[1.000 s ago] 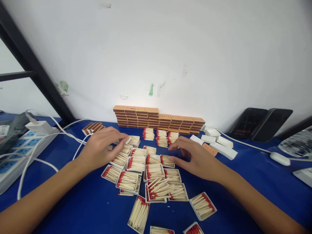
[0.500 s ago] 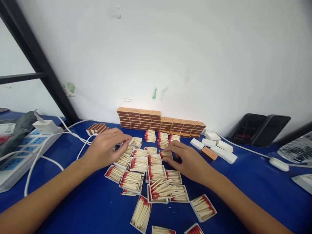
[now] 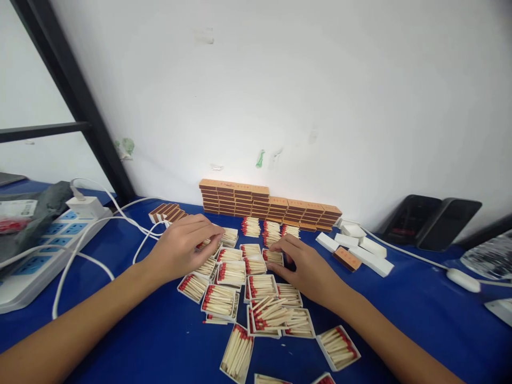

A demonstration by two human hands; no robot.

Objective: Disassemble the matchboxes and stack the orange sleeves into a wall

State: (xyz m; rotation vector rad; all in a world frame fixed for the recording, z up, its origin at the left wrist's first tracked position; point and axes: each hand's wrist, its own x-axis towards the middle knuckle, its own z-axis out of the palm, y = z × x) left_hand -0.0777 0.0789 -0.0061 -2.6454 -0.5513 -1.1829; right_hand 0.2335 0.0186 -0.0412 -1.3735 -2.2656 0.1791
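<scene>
Several open white matchbox trays full of red-tipped matches lie clustered on the blue tabletop. At the cluster's back left, my left hand (image 3: 184,244) has its fingers and thumb curled around a filled matchbox tray (image 3: 203,245), mostly hidden by the hand. My right hand (image 3: 304,266) grips another matchbox tray (image 3: 274,257) at the right side, thumb in front and fingers behind. Between the hands stand more filled trays, among them a front tray (image 3: 267,314) heaped with loose, crossed matches. Three bundles of loose matches (image 3: 272,233) lie behind the cluster.
A stacked row of closed matchboxes (image 3: 256,200) stands against the wall. More boxes (image 3: 168,212) lean at the left near white cables and a power strip (image 3: 60,240). White blocks (image 3: 370,258), one orange matchbox (image 3: 346,259) and two dark phones (image 3: 448,224) sit at the right.
The whole view has shifted slightly, so things appear a little farther right and lower. Both hands stay at nearly the same places among the trays.
</scene>
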